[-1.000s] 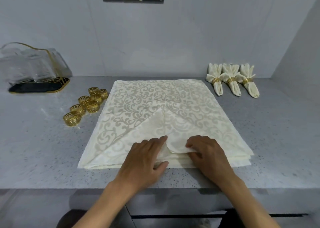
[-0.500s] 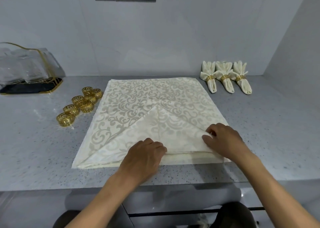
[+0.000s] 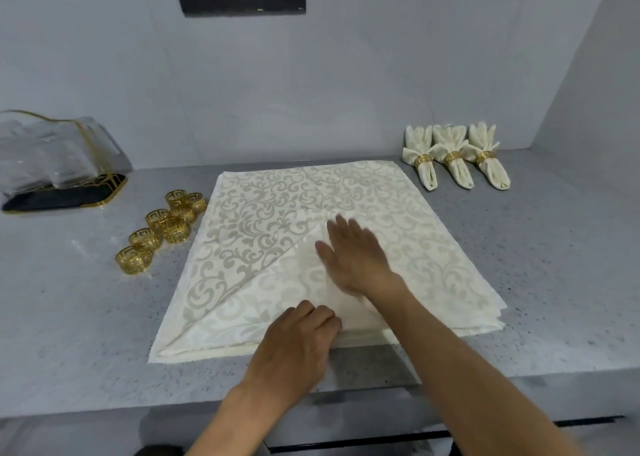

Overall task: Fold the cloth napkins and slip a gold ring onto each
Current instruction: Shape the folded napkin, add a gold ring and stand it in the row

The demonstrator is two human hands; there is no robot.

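Moved from the stack's right edge, the right hand [image 3: 356, 258] is now laid flat on the top napkin [image 3: 277, 247] on the counter [image 3: 69, 317], smoothing both folded corners; the left hand [image 3: 294, 344], fingers curled, presses the near edge. Ring fitting likely follows further folding.

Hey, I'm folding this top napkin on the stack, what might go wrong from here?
1. The cream damask napkin stack has several loose layers at its near right corner; the flat right hand smoothing the fold may drag lower layers askew.
2. The left hand pins the fold at the grey counter's front edge; letting go early may let it spring open.
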